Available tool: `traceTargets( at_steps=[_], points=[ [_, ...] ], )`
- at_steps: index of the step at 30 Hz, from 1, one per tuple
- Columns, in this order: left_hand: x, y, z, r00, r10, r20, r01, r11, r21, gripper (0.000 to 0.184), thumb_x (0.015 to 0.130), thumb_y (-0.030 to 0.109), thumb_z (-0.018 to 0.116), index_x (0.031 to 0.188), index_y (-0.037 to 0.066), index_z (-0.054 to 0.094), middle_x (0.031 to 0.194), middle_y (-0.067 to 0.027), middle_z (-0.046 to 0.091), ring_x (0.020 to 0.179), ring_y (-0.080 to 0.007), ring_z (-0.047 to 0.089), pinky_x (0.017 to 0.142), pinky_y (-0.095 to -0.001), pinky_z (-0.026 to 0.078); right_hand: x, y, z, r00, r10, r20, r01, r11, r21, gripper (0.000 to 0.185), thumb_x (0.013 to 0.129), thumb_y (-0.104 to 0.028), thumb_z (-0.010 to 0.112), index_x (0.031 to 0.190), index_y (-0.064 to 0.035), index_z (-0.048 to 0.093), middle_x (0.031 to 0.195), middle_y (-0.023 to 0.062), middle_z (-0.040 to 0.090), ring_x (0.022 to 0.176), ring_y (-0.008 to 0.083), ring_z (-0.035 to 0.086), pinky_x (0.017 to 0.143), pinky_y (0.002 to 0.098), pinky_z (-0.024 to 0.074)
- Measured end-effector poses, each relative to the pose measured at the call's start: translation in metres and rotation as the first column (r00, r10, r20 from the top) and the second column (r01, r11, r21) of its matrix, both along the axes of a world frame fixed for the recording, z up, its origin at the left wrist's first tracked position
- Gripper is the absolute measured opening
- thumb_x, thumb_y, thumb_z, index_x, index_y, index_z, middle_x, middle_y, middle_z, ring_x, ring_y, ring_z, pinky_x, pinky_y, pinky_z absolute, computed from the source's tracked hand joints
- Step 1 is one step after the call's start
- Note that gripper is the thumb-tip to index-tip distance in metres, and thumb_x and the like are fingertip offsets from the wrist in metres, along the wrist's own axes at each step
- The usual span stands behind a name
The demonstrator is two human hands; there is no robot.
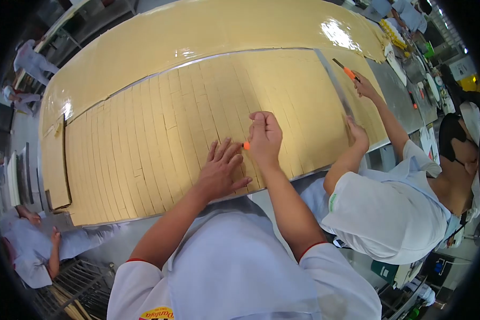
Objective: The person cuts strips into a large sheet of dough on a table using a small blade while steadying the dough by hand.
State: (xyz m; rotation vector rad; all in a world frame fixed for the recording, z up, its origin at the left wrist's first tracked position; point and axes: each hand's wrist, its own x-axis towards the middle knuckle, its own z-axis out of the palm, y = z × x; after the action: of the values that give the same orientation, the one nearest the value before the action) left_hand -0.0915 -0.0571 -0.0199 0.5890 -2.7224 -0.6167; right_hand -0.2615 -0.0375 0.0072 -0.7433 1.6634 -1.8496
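Note:
A wide yellow, dough-like sheet (160, 122), scored by many long lines into narrow strips with a few short cross cuts, lies on the table before me. My left hand (218, 169) rests palm down on it, fingers spread. Just right of that, my right hand (265, 137) is closed in a fist around an orange-handled knife (246, 145). Only a small orange part of the knife shows beside the fist; its blade is hidden. Both hands are over the near middle of the scored sheet.
On my right a co-worker (389, 213) holds another orange-handled knife (349, 71) and rests a hand by a long metal straightedge (333, 82). A smooth, glossy yellow sheet (240, 26) covers the far side. A side block (56, 165) stands at the left edge.

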Motion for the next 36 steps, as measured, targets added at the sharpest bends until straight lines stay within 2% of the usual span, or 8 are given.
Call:
traceTargets(
  at_steps=[5, 11, 14, 20, 25, 28, 30, 36],
  points=[
    [-0.007, -0.010, 0.003, 0.996, -0.008, 0.093, 0.012, 0.999, -0.048, 0.065, 0.098, 0.062, 0.069, 0.124, 0.003, 0.064, 0.157, -0.0154, 0.051, 0.160, -0.0398, 0.033, 0.133, -0.0651, 0.015, -0.005, 0.026, 0.060, 0.998, -0.053, 0.027, 0.057, 0.985, -0.163, 0.023, 0.117, -0.019, 0.053, 0.108, -0.0006, 0.065, 0.065, -0.0063, 0.047, 0.056, 0.0019, 0.041, 0.050, 0.0240, 0.0340],
    [-0.022, -0.011, -0.009, 0.996, -0.084, 0.012, 0.085, 0.995, -0.047, 0.066, 0.096, 0.062, 0.072, 0.125, 0.004, 0.059, 0.151, -0.0181, 0.052, 0.157, -0.0429, 0.036, 0.132, -0.0679, 0.016, -0.013, 0.014, 0.005, 0.997, -0.073, -0.006, 0.073, 0.994, -0.076, 0.024, 0.117, -0.022, 0.054, 0.110, -0.0011, 0.064, 0.065, -0.0064, 0.048, 0.055, 0.0013, 0.041, 0.051, 0.0239, 0.0347],
    [-0.026, -0.012, 0.003, 0.992, -0.080, 0.101, 0.085, 0.996, -0.042, 0.074, 0.097, 0.067, 0.067, 0.131, 0.001, 0.063, 0.159, -0.0176, 0.049, 0.161, -0.0391, 0.032, 0.134, -0.0654, 0.015, -0.019, 0.029, 0.056, 0.991, -0.136, -0.016, 0.132, 0.979, -0.152, 0.025, 0.117, -0.023, 0.055, 0.110, -0.0012, 0.066, 0.066, -0.0063, 0.048, 0.056, 0.0015, 0.042, 0.052, 0.0236, 0.0360],
    [-0.053, -0.007, 0.000, 0.983, -0.159, 0.088, 0.165, 0.984, -0.063, 0.076, 0.098, 0.067, 0.065, 0.130, -0.001, 0.063, 0.160, -0.0193, 0.049, 0.162, -0.0387, 0.031, 0.133, -0.0650, 0.017, -0.045, 0.019, -0.005, 0.981, -0.144, -0.127, 0.143, 0.990, -0.021, 0.025, 0.117, -0.022, 0.055, 0.110, -0.0014, 0.066, 0.067, -0.0070, 0.049, 0.059, 0.0009, 0.043, 0.053, 0.0232, 0.0353],
    [-0.059, -0.012, 0.009, 0.993, -0.114, 0.027, 0.116, 0.991, -0.063, 0.078, 0.096, 0.068, 0.067, 0.131, -0.002, 0.063, 0.157, -0.0203, 0.051, 0.161, -0.0390, 0.032, 0.133, -0.0648, 0.017, -0.034, 0.027, 0.054, 0.988, -0.140, -0.063, 0.133, 0.986, -0.099, 0.024, 0.116, -0.022, 0.056, 0.109, -0.0011, 0.066, 0.068, -0.0069, 0.050, 0.060, 0.0010, 0.044, 0.054, 0.0225, 0.0356],
    [-0.065, -0.017, 0.000, 0.996, -0.094, -0.006, 0.093, 0.993, -0.071, 0.079, 0.095, 0.069, 0.067, 0.130, -0.002, 0.063, 0.156, -0.0203, 0.052, 0.161, -0.0397, 0.032, 0.133, -0.0649, 0.017, -0.046, 0.009, 0.011, 0.987, -0.140, -0.081, 0.133, 0.988, -0.083, 0.025, 0.116, -0.022, 0.056, 0.108, -0.0008, 0.066, 0.068, -0.0067, 0.050, 0.060, 0.0010, 0.043, 0.054, 0.0219, 0.0353],
    [-0.069, -0.022, 0.000, 0.996, -0.089, 0.015, 0.090, 0.993, -0.075, 0.079, 0.095, 0.069, 0.068, 0.130, -0.002, 0.063, 0.156, -0.0202, 0.052, 0.160, -0.0402, 0.033, 0.133, -0.0650, 0.017, -0.045, 0.003, 0.022, 0.984, -0.123, -0.126, 0.117, 0.992, -0.053, 0.025, 0.116, -0.022, 0.056, 0.108, -0.0006, 0.065, 0.069, -0.0066, 0.051, 0.060, 0.0009, 0.043, 0.054, 0.0216, 0.0349],
    [-0.043, -0.034, 0.012, 0.997, -0.066, -0.028, 0.065, 0.998, -0.023, 0.079, 0.094, 0.070, 0.068, 0.128, -0.001, 0.062, 0.160, -0.0186, 0.048, 0.161, -0.0404, 0.031, 0.134, -0.0638, 0.015, -0.032, 0.000, 0.030, 0.991, -0.124, 0.043, 0.130, 0.976, -0.173, 0.023, 0.115, -0.019, 0.057, 0.108, 0.0001, 0.066, 0.071, -0.0060, 0.052, 0.061, 0.0016, 0.044, 0.055, 0.0230, 0.0365]
  ],
)
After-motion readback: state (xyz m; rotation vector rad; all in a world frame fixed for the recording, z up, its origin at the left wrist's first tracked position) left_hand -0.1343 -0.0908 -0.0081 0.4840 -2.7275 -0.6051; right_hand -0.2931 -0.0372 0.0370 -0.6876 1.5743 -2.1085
